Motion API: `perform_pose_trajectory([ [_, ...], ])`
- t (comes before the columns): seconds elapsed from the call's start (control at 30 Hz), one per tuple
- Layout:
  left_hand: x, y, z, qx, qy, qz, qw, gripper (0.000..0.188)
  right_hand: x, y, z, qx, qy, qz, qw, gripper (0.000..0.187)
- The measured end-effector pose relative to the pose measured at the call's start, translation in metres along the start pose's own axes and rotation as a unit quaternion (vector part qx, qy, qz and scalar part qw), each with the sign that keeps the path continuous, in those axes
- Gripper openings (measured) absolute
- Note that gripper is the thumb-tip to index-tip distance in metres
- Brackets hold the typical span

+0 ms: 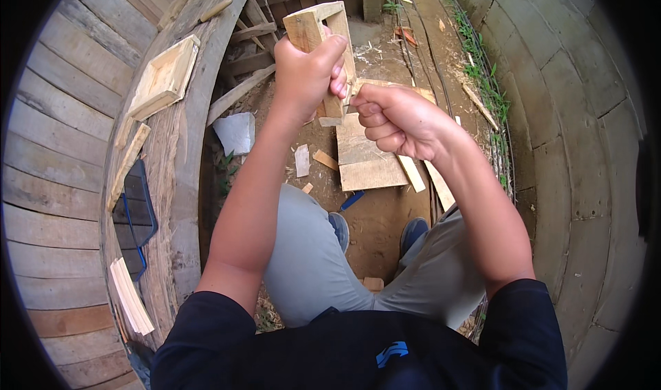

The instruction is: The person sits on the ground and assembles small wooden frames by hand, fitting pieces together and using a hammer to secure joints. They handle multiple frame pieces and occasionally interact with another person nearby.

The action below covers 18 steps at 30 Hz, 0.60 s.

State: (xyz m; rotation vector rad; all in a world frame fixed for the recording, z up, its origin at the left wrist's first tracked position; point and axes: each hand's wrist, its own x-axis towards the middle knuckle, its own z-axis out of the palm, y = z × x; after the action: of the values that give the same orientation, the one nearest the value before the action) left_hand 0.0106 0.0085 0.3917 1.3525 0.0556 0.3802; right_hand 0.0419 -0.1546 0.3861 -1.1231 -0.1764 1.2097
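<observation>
Gripping a wooden frame (341, 29) is the left hand (310, 69); right hand (396, 118) is curling fist-like beside it, can't tell if empty.

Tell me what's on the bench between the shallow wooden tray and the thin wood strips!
In the head view, a long wooden stick and a blue-edged dark object lie between the tray and strips.

From the wearer's head, the fisheye camera looked down and forward, near both hands (310, 73) and above the dirt ground (373, 235).
</observation>
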Motion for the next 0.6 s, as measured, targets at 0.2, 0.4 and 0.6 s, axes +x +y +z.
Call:
perform_pose_trajectory([
  [0.2, 0.006, 0.009, -0.01, -0.005, 0.039, 0.012, 0.999, 0.015, 0.015, 0.017, 0.01, 0.076, -0.005, -0.051, 0.996, 0.027],
  [0.4, 0.004, 0.003, -0.007, -0.008, -0.013, -0.029, 0.999, 0.014, 0.004, -0.001, 0.004, -0.015, -0.006, -0.003, 1.0, 0.029],
  [0.6, 0.008, 0.01, -0.011, -0.005, 0.03, -0.004, 1.0, 0.014, 0.012, 0.016, 0.011, 0.051, -0.001, -0.054, 0.997, 0.025],
])
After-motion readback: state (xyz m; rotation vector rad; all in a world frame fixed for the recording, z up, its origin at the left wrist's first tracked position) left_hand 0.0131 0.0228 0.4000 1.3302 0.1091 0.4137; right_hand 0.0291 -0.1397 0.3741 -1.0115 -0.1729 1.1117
